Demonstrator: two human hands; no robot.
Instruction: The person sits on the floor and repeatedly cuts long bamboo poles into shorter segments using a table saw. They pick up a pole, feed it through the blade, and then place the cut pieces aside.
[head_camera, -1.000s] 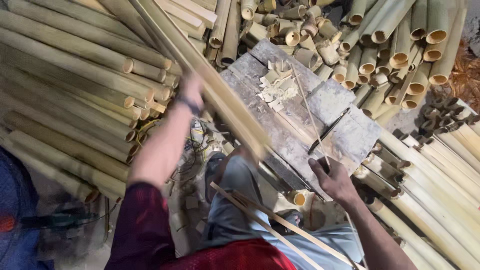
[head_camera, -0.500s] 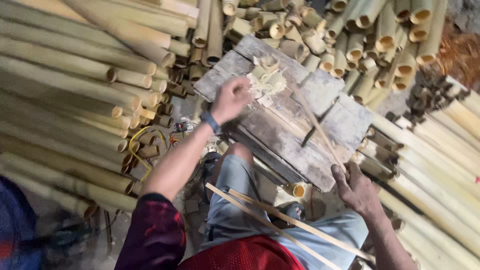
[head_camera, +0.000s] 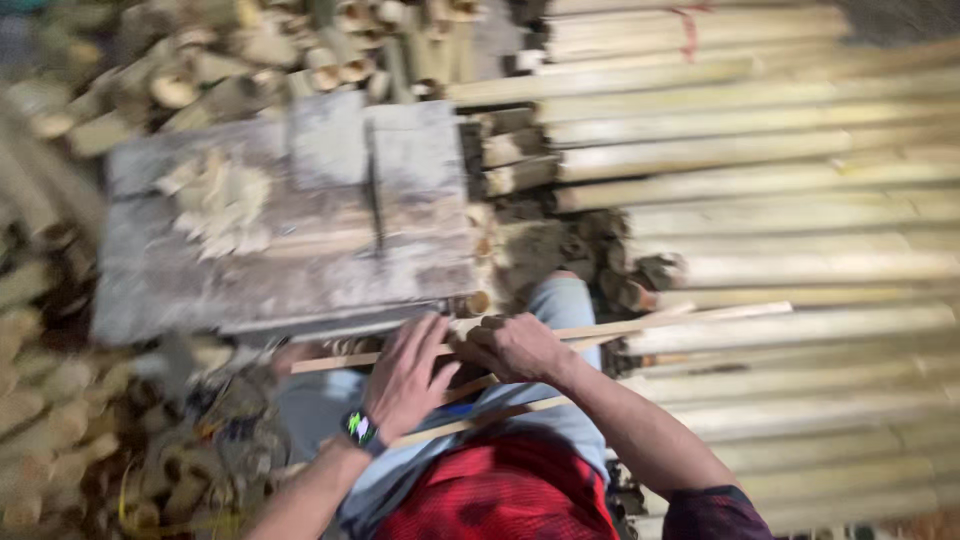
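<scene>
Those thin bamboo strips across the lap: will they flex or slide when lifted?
The thin bamboo strips look long and slender, so they would probably bow if lifted by one end. Both the left hand and right hand rest on them. They are flat-cut, so likely to slide, not roll.

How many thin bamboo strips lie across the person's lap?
3: one strip under both hands, a second just below, a third nearest the red shirt. Blur may hide more.
</scene>
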